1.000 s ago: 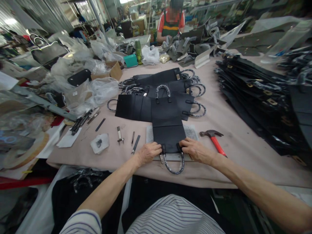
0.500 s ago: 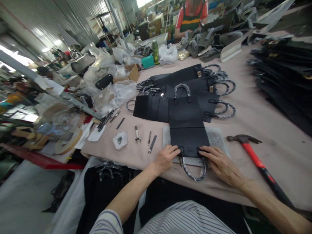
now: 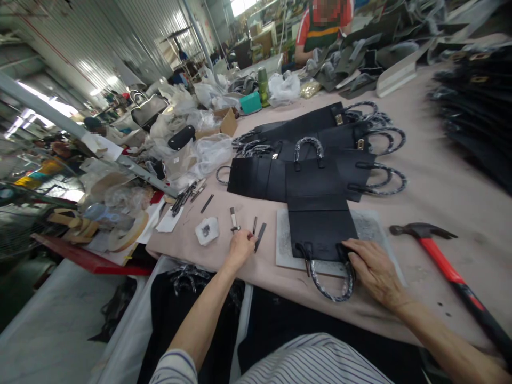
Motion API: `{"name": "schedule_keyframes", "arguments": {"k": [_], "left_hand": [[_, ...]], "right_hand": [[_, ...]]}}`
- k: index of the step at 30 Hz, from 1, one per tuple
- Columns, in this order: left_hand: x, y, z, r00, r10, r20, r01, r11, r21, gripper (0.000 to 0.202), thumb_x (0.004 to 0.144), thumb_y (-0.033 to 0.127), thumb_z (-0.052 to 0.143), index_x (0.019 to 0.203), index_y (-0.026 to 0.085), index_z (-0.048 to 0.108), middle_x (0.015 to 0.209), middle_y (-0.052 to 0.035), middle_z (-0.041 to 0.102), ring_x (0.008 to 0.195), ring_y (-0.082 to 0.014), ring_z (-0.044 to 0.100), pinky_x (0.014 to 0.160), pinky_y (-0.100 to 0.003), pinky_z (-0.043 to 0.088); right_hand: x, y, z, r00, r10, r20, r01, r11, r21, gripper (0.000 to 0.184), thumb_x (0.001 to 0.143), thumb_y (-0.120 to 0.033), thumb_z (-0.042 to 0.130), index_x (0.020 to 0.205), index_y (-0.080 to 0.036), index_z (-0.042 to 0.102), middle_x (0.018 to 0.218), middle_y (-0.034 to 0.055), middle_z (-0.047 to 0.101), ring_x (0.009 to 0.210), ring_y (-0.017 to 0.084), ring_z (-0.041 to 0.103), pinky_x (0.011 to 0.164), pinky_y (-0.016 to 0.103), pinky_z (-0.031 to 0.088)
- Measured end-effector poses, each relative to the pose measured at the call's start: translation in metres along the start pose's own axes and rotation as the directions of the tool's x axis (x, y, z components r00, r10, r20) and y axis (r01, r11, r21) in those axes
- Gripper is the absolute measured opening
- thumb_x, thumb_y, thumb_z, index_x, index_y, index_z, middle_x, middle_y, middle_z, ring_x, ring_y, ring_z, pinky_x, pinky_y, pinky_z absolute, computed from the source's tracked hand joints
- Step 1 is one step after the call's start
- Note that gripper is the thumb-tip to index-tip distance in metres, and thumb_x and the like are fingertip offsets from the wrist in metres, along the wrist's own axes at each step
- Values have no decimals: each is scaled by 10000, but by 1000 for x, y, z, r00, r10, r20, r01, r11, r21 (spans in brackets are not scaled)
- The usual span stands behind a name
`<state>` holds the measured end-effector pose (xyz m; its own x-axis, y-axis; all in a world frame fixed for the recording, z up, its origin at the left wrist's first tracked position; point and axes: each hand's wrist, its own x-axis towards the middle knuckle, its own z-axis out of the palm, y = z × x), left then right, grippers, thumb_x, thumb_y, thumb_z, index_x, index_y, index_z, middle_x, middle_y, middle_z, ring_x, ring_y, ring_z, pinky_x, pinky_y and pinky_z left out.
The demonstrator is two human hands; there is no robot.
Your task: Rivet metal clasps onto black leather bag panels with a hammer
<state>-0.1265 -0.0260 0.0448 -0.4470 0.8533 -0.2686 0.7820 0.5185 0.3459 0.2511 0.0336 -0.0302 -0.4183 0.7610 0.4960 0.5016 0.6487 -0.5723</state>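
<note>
A black leather bag piece [image 3: 322,226] with a plastic-wrapped handle [image 3: 332,296] lies over a grey slab [image 3: 283,245]. My right hand [image 3: 374,269] grips its near right corner beside the handle's base, fingers on top. Left of the slab, my left hand [image 3: 242,248] is low over the table among small tools, its fingers slightly bent and partly hidden. At its fingertips are a small white-handled tool [image 3: 233,216], a thin metal punch [image 3: 255,224] and a flat dark strip [image 3: 261,234]. I see nothing held in it.
A claw hammer [image 3: 430,248] with a red and black handle lies right of the slab. Behind are more black bag pieces [image 3: 256,178]. A white dish [image 3: 207,231] stands at left; a dark stack [image 3: 476,106] rises at far right. A co-worker [image 3: 324,32] is across the table.
My left hand has let go of the bag piece's left corner and moved left to the small tools. My right hand stays at the right corner. The view has shifted slightly.
</note>
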Motion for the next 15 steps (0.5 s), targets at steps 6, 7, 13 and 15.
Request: {"name": "schedule_keyframes", "arguments": {"k": [6,7,13,15], "left_hand": [[17,17,7,991,-71,109,61,993,99,237,731,345,842,805,159,715,958,-197,756,1051,-390,698,883,-421,518],[21,19,8,989,-92,115,82,993,91,214,701,296,848,760,160,694,948,-206,753,1068,-401,692,888,-427,517],[35,21,2,968,-121,221,142,987,-80,221,604,96,789,564,172,586,742,-156,715,965,-361,711,737,-329,525],[33,18,0,941,-137,309,199,964,-179,236,637,146,812,566,168,588,590,-85,649,771,-291,711,621,-277,505]], "right_hand": [[4,-12,-5,1000,9,23,-9,1000,-11,273,1016,-252,459,1192,-194,659,1148,115,696,1089,273,618,946,479,493],[5,-14,-6,1000,17,24,-17,1000,-7,273,1016,-245,457,1195,-194,657,1151,114,695,1091,270,616,951,478,493],[10,-22,-9,998,57,21,-57,998,-11,272,1007,-233,454,1170,-196,668,1135,117,689,1074,267,611,942,475,499],[11,-24,-10,998,64,21,-64,998,-5,275,1006,-232,450,1161,-195,673,1127,119,689,1067,267,610,937,474,499]]}}
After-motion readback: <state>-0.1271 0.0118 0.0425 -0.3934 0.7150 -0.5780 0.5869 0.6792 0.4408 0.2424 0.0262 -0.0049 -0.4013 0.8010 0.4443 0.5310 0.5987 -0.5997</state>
